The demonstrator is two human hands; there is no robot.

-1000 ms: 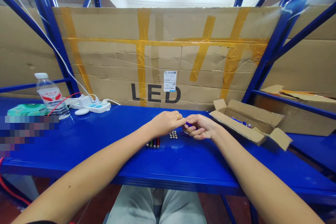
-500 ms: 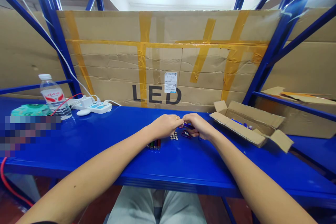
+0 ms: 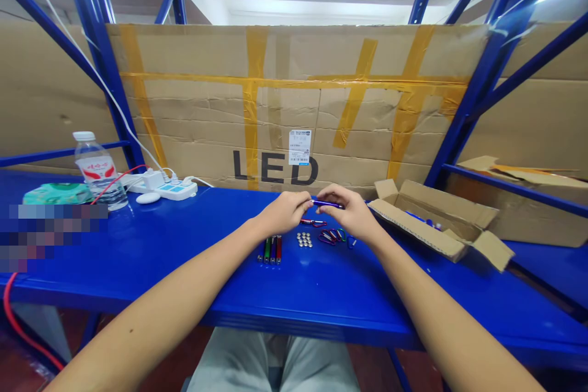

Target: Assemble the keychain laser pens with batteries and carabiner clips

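A slim purple metal tube [image 3: 327, 203], like a mini flashlight, lies level above the table between my hands. My right hand [image 3: 350, 209] grips its right part between thumb and fingers. The fingertips of my left hand [image 3: 287, 211] are pinched at its left end, where a small pale tip shows. Below stand several small silver discs [image 3: 304, 239], like button cells, in rows. Black, green, blue and red metal tubes [image 3: 272, 250] lie side by side under my left wrist. A red carabiner [image 3: 313, 222] rests just below my hands, with several coloured carabiners [image 3: 331, 236] to its right.
An opened cardboard box [image 3: 427, 220] with blue pieces inside stands on the right of the blue table [image 3: 294, 294]. At the left are a water bottle [image 3: 98, 171], a teal packet [image 3: 57, 193] and a white power strip [image 3: 177, 188]. A large carton [image 3: 206, 116] walls off the back.
My hands have risen slightly and opened out, uncovering the purple tube. The carabiners, discs and row of tubes below show more fully. The view has shifted a little.
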